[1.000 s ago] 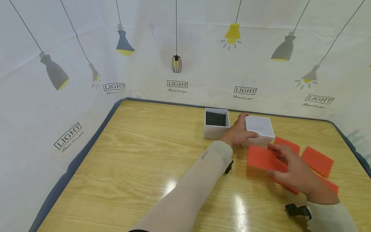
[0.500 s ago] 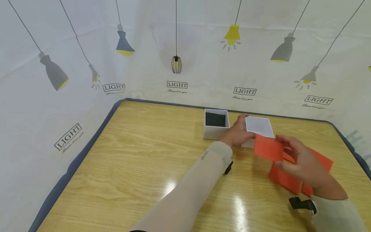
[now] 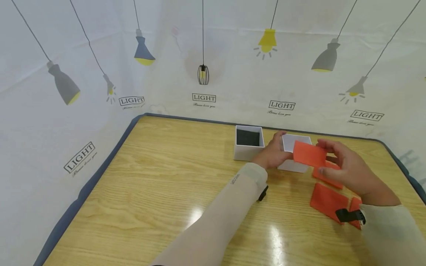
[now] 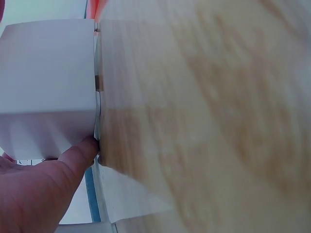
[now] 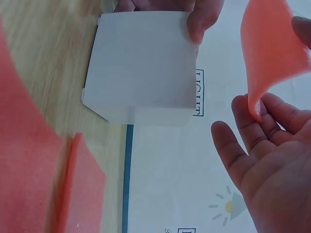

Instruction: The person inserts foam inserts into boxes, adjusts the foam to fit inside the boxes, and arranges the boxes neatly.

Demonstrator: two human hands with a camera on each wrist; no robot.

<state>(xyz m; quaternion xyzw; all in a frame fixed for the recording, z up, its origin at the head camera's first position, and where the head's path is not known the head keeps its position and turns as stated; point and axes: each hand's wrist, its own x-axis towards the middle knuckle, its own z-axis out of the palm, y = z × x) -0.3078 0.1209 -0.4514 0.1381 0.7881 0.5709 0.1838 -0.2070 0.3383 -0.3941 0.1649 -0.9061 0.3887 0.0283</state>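
Note:
My left hand (image 3: 274, 153) grips the right-hand white box (image 3: 293, 167) from its left side, the thumb lying on its near face. Part of that hand (image 4: 39, 194) and a plain wall of the box (image 4: 48, 73) fill the left of the left wrist view. Above the box's open top, my right hand (image 3: 349, 171) pinches an orange cloth (image 3: 309, 153) by its right edge. The cloth hangs slightly bent, apart from the box, and hides part of the opening. In the right wrist view the held cloth (image 5: 272, 43) tapers down to the fingertips (image 5: 240, 104).
A second white box (image 3: 249, 153) stands to the left, with a dark cloth (image 3: 247, 137) inside. More orange cloths (image 3: 329, 201) lie on the wooden table (image 3: 149, 184) below the right hand. A lamp-printed white curtain (image 3: 233, 74) borders the table's back and sides.
My right hand has lifted the orange cloth away from the others, moving it up and back over the right-hand box. The left hand has kept its grip in the same place.

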